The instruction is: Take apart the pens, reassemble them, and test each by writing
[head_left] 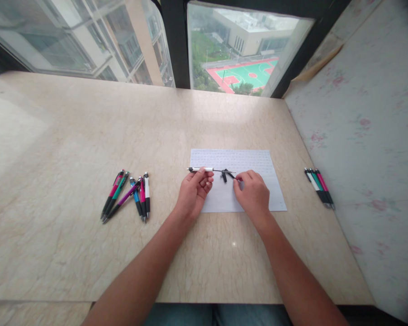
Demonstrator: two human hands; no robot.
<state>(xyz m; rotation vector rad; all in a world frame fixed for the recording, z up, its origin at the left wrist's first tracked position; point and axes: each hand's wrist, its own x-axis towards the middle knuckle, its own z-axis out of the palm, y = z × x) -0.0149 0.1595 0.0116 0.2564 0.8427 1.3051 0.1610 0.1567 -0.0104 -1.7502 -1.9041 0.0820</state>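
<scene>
My left hand [196, 188] pinches the white barrel of a disassembled ballpoint pen [206, 169], held level above the paper. A thin dark refill [219, 170] sticks out of the barrel's right end. My right hand [253, 190] is closed, thumb against forefinger, at the end of a thin black piece [230, 174] whose exact kind I cannot make out. Beside it, a short black pen part [224, 177], which looks like a grip, lies on the paper. Under both hands is a sheet of white paper [258, 199] with rows of writing on its upper part.
Several colored pens [125, 194] with black grips lie in a loose group to the left. More pens [319, 188] lie side by side by the papered wall [370, 149] at right. The marble-look countertop [71, 127] runs back to the windows [241, 50].
</scene>
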